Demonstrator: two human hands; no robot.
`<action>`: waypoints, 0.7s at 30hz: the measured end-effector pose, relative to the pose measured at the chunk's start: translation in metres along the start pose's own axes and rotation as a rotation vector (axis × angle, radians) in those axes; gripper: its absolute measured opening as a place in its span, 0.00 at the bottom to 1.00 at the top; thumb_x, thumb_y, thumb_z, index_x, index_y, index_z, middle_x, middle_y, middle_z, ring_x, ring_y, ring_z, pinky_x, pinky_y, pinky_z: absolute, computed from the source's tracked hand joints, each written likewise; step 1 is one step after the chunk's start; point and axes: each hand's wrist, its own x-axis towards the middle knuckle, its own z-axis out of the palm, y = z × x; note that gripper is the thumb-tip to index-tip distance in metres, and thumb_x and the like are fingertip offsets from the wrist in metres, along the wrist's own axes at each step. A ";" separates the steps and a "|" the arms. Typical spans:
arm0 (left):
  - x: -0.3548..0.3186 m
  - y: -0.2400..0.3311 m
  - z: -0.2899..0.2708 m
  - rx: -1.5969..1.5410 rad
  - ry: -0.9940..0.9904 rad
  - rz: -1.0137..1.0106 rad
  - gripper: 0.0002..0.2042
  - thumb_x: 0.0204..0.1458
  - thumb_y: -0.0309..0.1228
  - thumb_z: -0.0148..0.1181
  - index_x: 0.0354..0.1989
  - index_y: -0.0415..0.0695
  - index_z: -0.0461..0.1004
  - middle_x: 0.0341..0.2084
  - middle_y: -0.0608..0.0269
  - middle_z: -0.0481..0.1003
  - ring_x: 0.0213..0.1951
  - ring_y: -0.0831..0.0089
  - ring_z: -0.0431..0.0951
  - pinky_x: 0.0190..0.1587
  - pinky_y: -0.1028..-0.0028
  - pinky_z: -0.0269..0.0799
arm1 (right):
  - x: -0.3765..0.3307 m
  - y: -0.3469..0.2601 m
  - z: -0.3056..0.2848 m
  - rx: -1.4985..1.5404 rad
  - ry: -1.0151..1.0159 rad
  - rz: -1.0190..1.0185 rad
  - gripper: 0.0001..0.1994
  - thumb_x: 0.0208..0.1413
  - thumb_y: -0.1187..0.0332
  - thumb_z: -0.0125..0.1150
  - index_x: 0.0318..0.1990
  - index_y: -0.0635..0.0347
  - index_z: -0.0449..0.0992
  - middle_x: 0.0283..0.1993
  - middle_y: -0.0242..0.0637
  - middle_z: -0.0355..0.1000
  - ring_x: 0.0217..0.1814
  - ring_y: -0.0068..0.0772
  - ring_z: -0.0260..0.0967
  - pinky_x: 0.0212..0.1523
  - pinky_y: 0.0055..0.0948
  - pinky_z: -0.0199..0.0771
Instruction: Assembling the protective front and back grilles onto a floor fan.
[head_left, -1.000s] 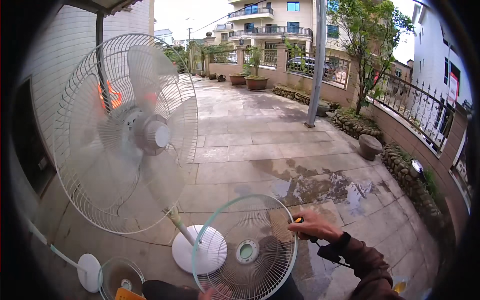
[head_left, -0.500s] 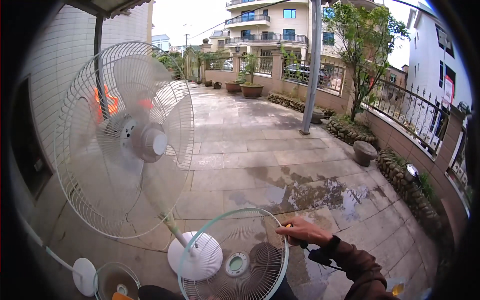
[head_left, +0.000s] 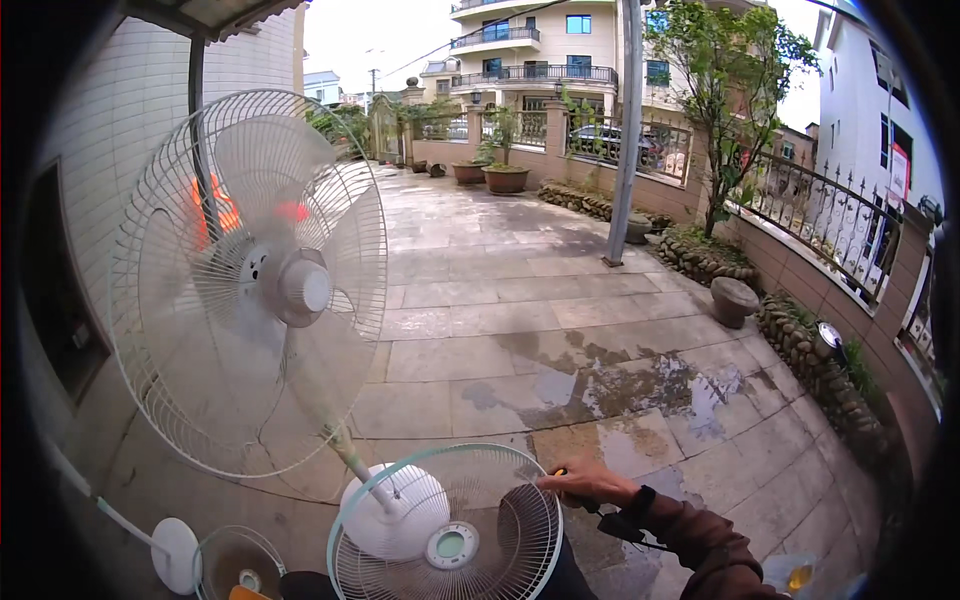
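A round wire fan grille (head_left: pixel 452 575) with a pale green rim and a light green centre disc stands tilted in front of me, low in the view. At its right edge is my right hand (head_left: pixel 592 482), coming from a brown sleeve. Its fingers are closed on a small black tool with a yellow end (head_left: pixel 560 472), held against the rim. The tool's kind cannot be made out. A black piece with a cord (head_left: pixel 622 526) hangs below the wrist. My left hand is not in view.
A large standing fan (head_left: pixel 305 287) rises at the left on a white round base (head_left: pixel 395 515). Beside it are another white base (head_left: pixel 176 556) and a smaller grille (head_left: pixel 238 565). A metal post (head_left: pixel 627 130), stone planter (head_left: pixel 733 302) and wet paving (head_left: pixel 640 385) lie beyond.
The grille in front has shifted left and slightly down. My right hand has moved the same way, staying at its right edge with the tool.
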 end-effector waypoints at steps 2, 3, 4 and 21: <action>-0.003 0.002 0.001 -0.001 0.007 0.018 0.19 0.57 0.19 0.48 0.58 0.37 0.63 0.43 0.44 0.75 0.42 0.52 0.81 0.42 0.61 0.84 | 0.005 0.010 0.002 -0.002 -0.056 0.014 0.24 0.58 0.46 0.62 0.34 0.63 0.79 0.20 0.29 0.69 0.17 0.20 0.63 0.17 0.23 0.61; -0.003 0.003 0.000 -0.012 0.004 0.010 0.19 0.57 0.19 0.49 0.58 0.37 0.63 0.44 0.43 0.74 0.42 0.51 0.81 0.43 0.60 0.84 | 0.005 0.012 0.006 -0.002 -0.057 0.014 0.24 0.58 0.46 0.62 0.34 0.63 0.79 0.20 0.29 0.69 0.17 0.20 0.63 0.17 0.23 0.61; -0.003 0.003 0.000 -0.023 0.001 0.003 0.19 0.57 0.20 0.49 0.59 0.37 0.62 0.45 0.43 0.74 0.42 0.49 0.81 0.44 0.59 0.84 | 0.005 0.014 0.009 0.018 -0.038 0.012 0.23 0.58 0.46 0.62 0.34 0.63 0.79 0.20 0.29 0.69 0.17 0.20 0.64 0.17 0.23 0.61; 0.012 0.011 -0.015 0.053 0.009 0.052 0.19 0.56 0.21 0.52 0.57 0.35 0.65 0.43 0.45 0.76 0.43 0.52 0.81 0.43 0.62 0.85 | -0.009 0.008 0.009 0.366 -0.116 0.000 0.17 0.61 0.53 0.63 0.31 0.60 0.76 0.21 0.24 0.66 0.19 0.15 0.61 0.20 0.19 0.59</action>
